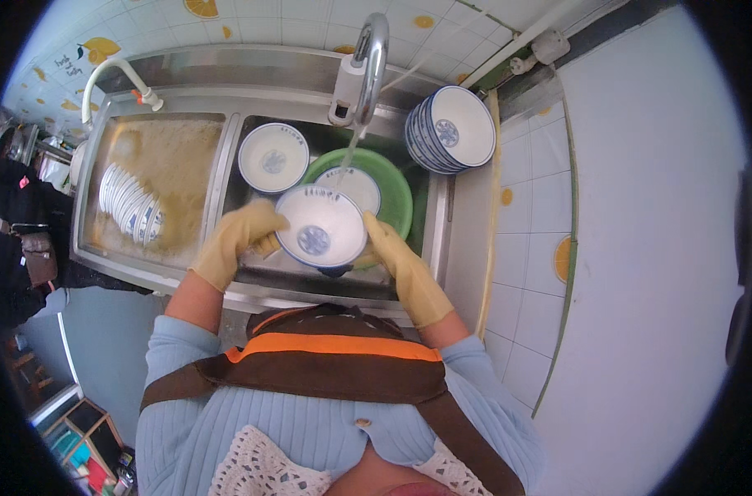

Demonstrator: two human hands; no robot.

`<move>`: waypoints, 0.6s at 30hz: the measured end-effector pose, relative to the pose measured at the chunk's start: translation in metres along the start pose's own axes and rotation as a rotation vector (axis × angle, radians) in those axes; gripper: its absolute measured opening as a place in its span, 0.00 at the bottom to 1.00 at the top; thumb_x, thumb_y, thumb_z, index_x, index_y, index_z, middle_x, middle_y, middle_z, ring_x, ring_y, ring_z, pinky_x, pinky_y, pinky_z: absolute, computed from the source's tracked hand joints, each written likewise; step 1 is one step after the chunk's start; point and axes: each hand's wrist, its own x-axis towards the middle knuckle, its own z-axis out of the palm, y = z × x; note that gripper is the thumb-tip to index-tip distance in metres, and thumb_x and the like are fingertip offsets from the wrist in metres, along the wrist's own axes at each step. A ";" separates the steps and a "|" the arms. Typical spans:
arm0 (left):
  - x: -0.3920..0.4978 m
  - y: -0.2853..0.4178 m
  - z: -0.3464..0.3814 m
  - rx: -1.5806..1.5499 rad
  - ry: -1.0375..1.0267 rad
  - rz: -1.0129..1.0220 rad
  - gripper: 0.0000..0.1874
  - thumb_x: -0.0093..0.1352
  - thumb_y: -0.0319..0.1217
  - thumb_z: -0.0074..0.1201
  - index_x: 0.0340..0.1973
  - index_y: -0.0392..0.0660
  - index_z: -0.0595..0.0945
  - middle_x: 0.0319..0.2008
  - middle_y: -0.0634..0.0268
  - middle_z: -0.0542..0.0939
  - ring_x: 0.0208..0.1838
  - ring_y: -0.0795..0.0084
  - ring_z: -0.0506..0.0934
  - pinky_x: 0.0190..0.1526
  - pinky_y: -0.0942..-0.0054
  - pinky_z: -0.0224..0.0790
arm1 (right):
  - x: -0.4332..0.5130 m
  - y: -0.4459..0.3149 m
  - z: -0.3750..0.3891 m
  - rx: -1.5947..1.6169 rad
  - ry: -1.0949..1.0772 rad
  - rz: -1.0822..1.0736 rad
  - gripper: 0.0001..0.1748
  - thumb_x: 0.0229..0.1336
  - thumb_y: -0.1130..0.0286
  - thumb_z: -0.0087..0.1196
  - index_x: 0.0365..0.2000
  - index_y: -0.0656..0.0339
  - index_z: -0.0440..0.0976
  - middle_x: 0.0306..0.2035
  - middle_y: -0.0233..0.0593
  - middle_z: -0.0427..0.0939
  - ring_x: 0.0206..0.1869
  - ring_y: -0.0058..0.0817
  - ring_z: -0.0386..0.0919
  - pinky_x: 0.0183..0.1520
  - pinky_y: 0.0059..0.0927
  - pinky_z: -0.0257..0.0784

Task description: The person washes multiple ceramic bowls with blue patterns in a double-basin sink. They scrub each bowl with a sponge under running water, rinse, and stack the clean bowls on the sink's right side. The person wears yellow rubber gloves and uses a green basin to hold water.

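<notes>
Both hands wear pale yellow rubber gloves. My left hand (pixel 252 229) and my right hand (pixel 382 239) hold a white bowl with a blue rim and blue medallion (pixel 323 226) between them over the right sink basin, tilted so its inside shows. Behind it, water runs from the chrome faucet (pixel 373 68) towards another white bowl (pixel 357 186) inside a green plastic basin (pixel 397 192). A further bowl (pixel 273 158) sits to the left of the green basin. On the sink's right back corner stands a stack of similar bowls (pixel 456 130).
The left sink basin (pixel 217 155) holds cloudy, foamy water with a leaning row of bowls (pixel 131 204). A white curved tap (pixel 103 68) rises behind it. A tiled ledge and wall (pixel 524 248) bound the right side. Dark hanging items (pixel 16 217) are at the far left.
</notes>
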 end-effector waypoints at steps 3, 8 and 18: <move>-0.031 0.030 -0.010 0.124 0.258 -0.071 0.20 0.72 0.38 0.57 0.41 0.29 0.86 0.29 0.48 0.88 0.24 0.57 0.87 0.25 0.57 0.77 | 0.050 0.005 0.023 0.229 -0.025 0.002 0.40 0.81 0.42 0.39 0.69 0.69 0.70 0.65 0.53 0.79 0.60 0.43 0.83 0.68 0.46 0.78; -0.032 0.022 0.007 0.170 0.794 0.234 0.23 0.79 0.44 0.52 0.52 0.32 0.81 0.35 0.42 0.88 0.28 0.55 0.88 0.34 0.57 0.81 | 0.097 -0.052 0.025 0.214 0.134 -0.281 0.38 0.78 0.41 0.47 0.68 0.65 0.73 0.61 0.45 0.82 0.57 0.41 0.85 0.59 0.44 0.82; 0.088 0.014 0.075 -1.067 0.067 0.484 0.19 0.77 0.42 0.59 0.41 0.36 0.86 0.23 0.60 0.83 0.19 0.65 0.78 0.22 0.64 0.72 | -0.003 -0.150 0.015 -1.128 0.345 -1.194 0.24 0.71 0.56 0.58 0.58 0.63 0.78 0.57 0.57 0.83 0.56 0.61 0.81 0.60 0.51 0.78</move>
